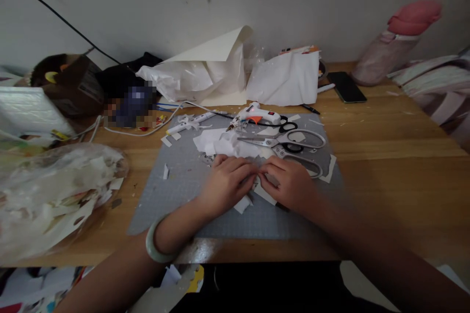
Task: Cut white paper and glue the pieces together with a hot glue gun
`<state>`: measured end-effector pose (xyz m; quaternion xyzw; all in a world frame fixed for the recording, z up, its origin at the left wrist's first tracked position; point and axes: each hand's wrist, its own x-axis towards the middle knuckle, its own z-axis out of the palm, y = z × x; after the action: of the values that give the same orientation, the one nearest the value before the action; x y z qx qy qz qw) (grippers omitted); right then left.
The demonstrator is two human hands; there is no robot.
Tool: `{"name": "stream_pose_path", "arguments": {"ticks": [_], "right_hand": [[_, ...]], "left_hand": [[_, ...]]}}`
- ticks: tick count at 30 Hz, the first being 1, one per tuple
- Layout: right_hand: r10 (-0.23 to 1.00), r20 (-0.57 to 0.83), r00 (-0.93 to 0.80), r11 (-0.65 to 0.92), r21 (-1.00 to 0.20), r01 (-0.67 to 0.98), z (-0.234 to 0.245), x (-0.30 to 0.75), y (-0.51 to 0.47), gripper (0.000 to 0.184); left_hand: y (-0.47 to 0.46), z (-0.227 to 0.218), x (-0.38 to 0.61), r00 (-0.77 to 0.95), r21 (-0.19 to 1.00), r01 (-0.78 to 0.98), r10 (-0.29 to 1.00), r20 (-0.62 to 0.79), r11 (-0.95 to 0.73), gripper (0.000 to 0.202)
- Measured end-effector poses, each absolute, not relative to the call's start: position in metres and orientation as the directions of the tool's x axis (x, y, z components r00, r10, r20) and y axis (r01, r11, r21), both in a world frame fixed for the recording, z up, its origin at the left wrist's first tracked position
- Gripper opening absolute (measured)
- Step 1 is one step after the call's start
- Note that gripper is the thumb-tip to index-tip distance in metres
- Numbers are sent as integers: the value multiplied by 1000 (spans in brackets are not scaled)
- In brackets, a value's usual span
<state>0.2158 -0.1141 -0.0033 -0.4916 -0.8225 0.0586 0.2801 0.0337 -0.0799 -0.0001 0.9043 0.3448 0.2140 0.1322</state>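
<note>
My left hand [231,181] and my right hand [290,183] meet fingertip to fingertip above the grey cutting mat [154,210]. Both are closed in a pinch, and whatever sits between the fingertips is too small or hidden to name. Just beyond the right hand lie large scissors [312,138], their blades toward the left. Behind them rests a white glue gun [262,115] with a small red light. Crumpled white paper [223,142] lies past the left hand. Under and near the hands are paper scraps [244,203].
A clear bag of scraps [55,195] fills the table's left side. A cardboard box [73,83] and a white cable [147,133] are behind it. Paper sheets [282,78] lean at the wall. A phone [347,87] and a pink bottle [392,49] are at the back right.
</note>
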Motion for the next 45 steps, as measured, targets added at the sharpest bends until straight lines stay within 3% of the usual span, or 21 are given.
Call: {"name": "stream_pose_path", "arguments": {"ticks": [3, 6, 11, 15, 21, 31, 35, 40, 45], "right_hand": [[844, 405, -352, 504, -374, 779, -1, 217, -114, 18], [852, 385, -354, 503, -417, 757, 0, 218, -114, 18], [879, 357, -316, 469, -520, 714, 1, 220, -113, 16], [878, 360, -316, 473, -553, 685, 1, 223, -112, 17], [875, 347, -338, 484, -578, 657, 1, 223, -110, 20], [917, 272, -293, 396, -712, 580, -4, 218, -113, 20], [944, 215, -252, 319, -791, 521, -5, 218, -110, 22], [949, 295, -113, 306, -775, 553, -1, 219, -110, 18], [908, 385, -162, 405, -718, 566, -1, 216, -115, 10]], "left_hand": [[-79, 2, 33, 661, 390, 572, 687, 301, -721, 14], [-77, 1, 34, 616, 502, 578, 747, 249, -644, 11], [-75, 0, 38, 528, 818, 470, 848, 41, -332, 11], [-76, 2, 41, 496, 949, 307, 864, -89, -78, 14], [-75, 3, 40, 487, 974, 214, 856, -171, 73, 19], [-75, 5, 43, 520, 959, 282, 834, -185, 37, 20], [-74, 3, 41, 491, 959, 262, 840, -231, 110, 23], [-74, 3, 41, 449, 962, 201, 856, -257, 183, 25], [-75, 4, 42, 449, 969, 224, 870, -202, 109, 25]]}}
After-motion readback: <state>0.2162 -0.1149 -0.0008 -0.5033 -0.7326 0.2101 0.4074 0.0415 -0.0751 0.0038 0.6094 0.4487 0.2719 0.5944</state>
